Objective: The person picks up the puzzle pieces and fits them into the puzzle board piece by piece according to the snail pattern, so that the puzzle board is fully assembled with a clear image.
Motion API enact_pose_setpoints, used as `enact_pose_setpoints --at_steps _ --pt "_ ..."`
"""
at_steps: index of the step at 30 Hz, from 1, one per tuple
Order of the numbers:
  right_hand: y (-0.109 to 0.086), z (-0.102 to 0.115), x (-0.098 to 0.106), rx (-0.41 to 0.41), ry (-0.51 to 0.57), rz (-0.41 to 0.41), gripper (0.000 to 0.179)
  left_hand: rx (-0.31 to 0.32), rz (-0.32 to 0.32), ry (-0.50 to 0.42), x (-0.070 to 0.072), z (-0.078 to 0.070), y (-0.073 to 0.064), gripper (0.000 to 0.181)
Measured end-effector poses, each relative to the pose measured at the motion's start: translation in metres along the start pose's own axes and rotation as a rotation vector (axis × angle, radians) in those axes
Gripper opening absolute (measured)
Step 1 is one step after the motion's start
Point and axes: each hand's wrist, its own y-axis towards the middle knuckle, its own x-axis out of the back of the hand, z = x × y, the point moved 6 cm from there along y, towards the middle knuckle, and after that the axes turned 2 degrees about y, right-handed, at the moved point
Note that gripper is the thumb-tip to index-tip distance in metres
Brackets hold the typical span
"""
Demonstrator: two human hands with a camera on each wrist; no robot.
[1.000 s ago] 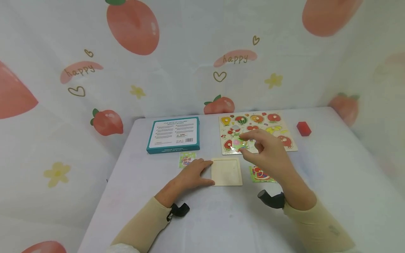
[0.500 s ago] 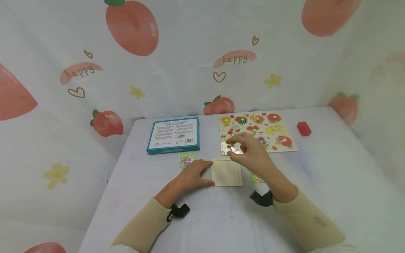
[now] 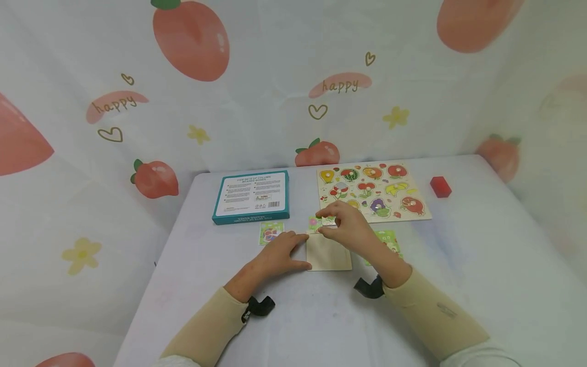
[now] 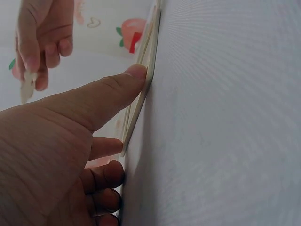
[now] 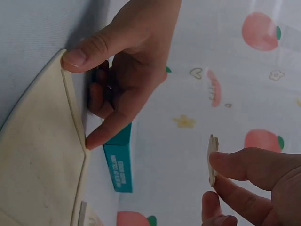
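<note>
Right hand (image 3: pixel 347 228): thumb and forefinger together on one puzzle piece, a pinch grip; centre of the head view.

Puzzle piece (image 3: pixel 314 224): green print with pink flower; raised off the table, appearing by the tray's upper left corner; seen edge-on in the right-wrist view, apart from the tray.

Wooden tray (image 3: pixel 327 255): square, pale, shallow, raised rim; flat on the table (image 3: pixel 302 321), just below the centre of the frame.

Left hand (image 3: pixel 278 253): left of the tray; thumb and forefinger spread apart, tips touching the tray's left edge near its two corners; remaining fingers bent in the left-wrist view.

Small printed card (image 3: pixel 271 233): green border; beyond the left hand, below the box.

Green printed pieces (image 3: pixel 389 239): right of the tray, partly hidden by the right arm.

Box (image 3: pixel 251 196): teal, white printed label; left of centre.

Fruit board (image 3: pixel 390 204): knobbed fruit pieces; right of centre, behind the right hand.

Red block (image 3: pixel 441 187): right of the fruit board.
</note>
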Motion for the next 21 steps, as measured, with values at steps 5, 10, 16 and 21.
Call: enact_pose_setpoints --at_steps 5,10,16,21 --pt "0.005 -0.009 -0.011 -0.005 -0.011 0.033 0.031 -0.026 -0.008 0.015 0.0 0.0 0.0 0.078" --pt "0.011 -0.018 -0.02 -0.006 0.0 0.063 0.028 -0.036 -0.019 0.03 0.001 -0.001 0.0 0.076" --pt "0.017 -0.031 -0.029 -0.076 -0.01 0.104 0.027 -0.023 -0.011 0.031 0.002 -0.001 0.0 0.077" --pt "0.019 -0.037 -0.033 -0.12 -0.043 0.132 0.029 -0.017 -0.008 0.022 0.001 -0.001 0.0 0.078"
